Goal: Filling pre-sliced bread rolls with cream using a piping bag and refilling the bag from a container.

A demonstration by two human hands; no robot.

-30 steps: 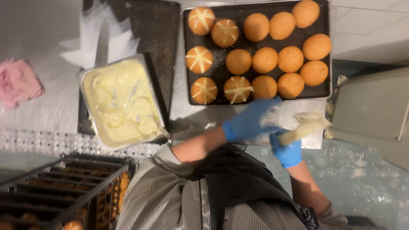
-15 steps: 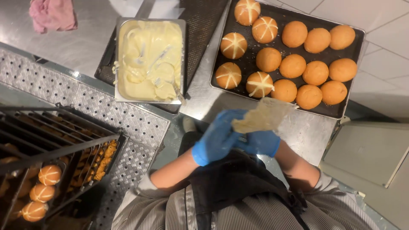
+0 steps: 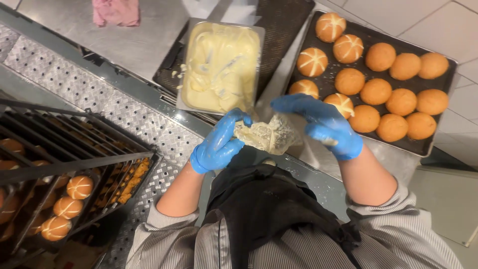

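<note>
1. Left hand (image 3: 217,143), blue glove, closed round the left end of a crumpled piping bag (image 3: 266,134).
2. Right hand (image 3: 323,124), blue glove, grips the bag's right side, fingers curled over the top.
3. Bag is held between both hands, above the near edge of the desk (image 3: 74,30), just in front of the cream tub.
4. Cream tub (image 3: 221,67): steel, rectangular, part-full of pale yellow cream, just beyond the left hand.
5. Baking tray (image 3: 371,69), dark, to the right; right hand overlaps its near-left corner. Buns (image 3: 401,102) in rows, left ones with white crosses.
6. Pink cloth (image 3: 115,11) at the far desk edge, well apart.
7. Rack (image 3: 64,164) with more buns lower left, close to the left elbow.
</note>
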